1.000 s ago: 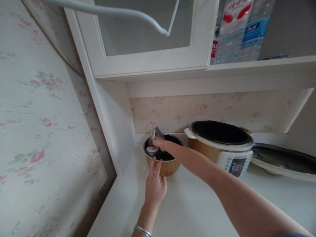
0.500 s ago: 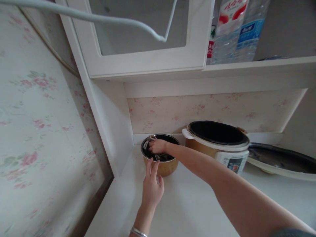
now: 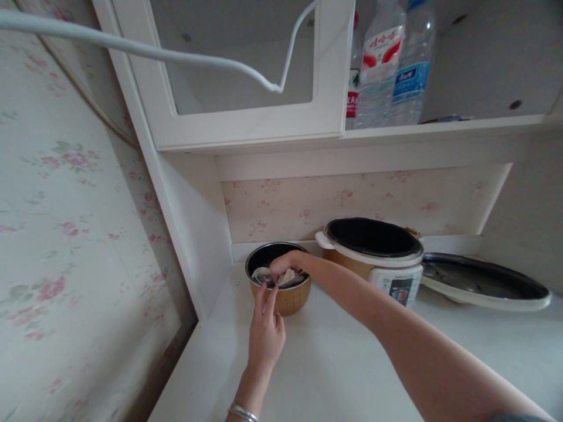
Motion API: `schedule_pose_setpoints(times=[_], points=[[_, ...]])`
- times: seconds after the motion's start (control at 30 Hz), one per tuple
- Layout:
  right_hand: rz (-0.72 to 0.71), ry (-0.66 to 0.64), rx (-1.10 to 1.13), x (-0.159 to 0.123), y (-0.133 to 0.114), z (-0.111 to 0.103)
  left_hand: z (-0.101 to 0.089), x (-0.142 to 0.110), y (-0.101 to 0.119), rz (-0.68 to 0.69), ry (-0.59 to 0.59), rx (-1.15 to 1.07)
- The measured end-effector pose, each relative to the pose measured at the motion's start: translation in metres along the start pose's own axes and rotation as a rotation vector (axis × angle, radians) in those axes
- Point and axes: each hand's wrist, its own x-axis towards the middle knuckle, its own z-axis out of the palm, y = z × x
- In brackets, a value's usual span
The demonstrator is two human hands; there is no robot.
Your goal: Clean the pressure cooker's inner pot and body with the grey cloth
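A gold-coloured inner pot [image 3: 285, 299] with a dark lining stands in the counter's back left corner. My right hand [image 3: 287, 265] reaches down into it, fingers closed on a crumpled grey and white cloth [image 3: 271, 275] that lies inside the pot. My left hand [image 3: 265, 332] is in front of the pot with two fingertips stretched against its outer wall near the rim; a bangle sits on that wrist.
A rice cooker body [image 3: 373, 255] without its lid stands right of the pot, and its dark lid [image 3: 484, 282] lies further right. Bottles [image 3: 387, 64] stand on the shelf above. A white cupboard door [image 3: 246, 126] and a white cable [image 3: 176, 55] hang overhead. A flowered wall [image 3: 65, 234] is on the left.
My right hand has pushed the cloth from above the pot's rim down inside it. The left hand stays at the pot's wall. The camera has tilted a little.
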Motion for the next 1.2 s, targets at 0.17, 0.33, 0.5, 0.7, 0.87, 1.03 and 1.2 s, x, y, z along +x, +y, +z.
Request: schedule_pose_setpoints(times=[0.17, 0.33, 0.5, 0.7, 0.87, 1.03, 1.2], points=[[0.018, 0.075, 0.255, -0.016, -0.009, 0.006, 0.0, -0.001, -0.003, 0.013, 0.002, 0.035], [-0.126, 0.312, 0.567, -0.057, -0.008, -0.016, 0.002, -0.001, -0.006, 0.037, -0.008, 0.048], [-0.221, 0.433, 0.762, -0.128, 0.003, -0.039, 0.004, -0.001, -0.006, 0.076, -0.001, 0.06], [-0.325, 0.591, 1.016, -0.206, 0.021, -0.033, 0.003, -0.003, -0.007, 0.104, -0.003, 0.067], [-0.397, 0.893, 0.875, -0.245, 0.05, -0.006, 0.003, -0.004, -0.006, 0.066, -0.026, 0.098], [-0.378, 1.111, 0.508, -0.242, 0.092, 0.018, 0.006, -0.003, -0.002, 0.014, 0.003, 0.091], [-0.373, 1.07, 0.334, -0.198, 0.13, 0.025, 0.011, -0.004, -0.006, 0.034, 0.042, 0.097]])
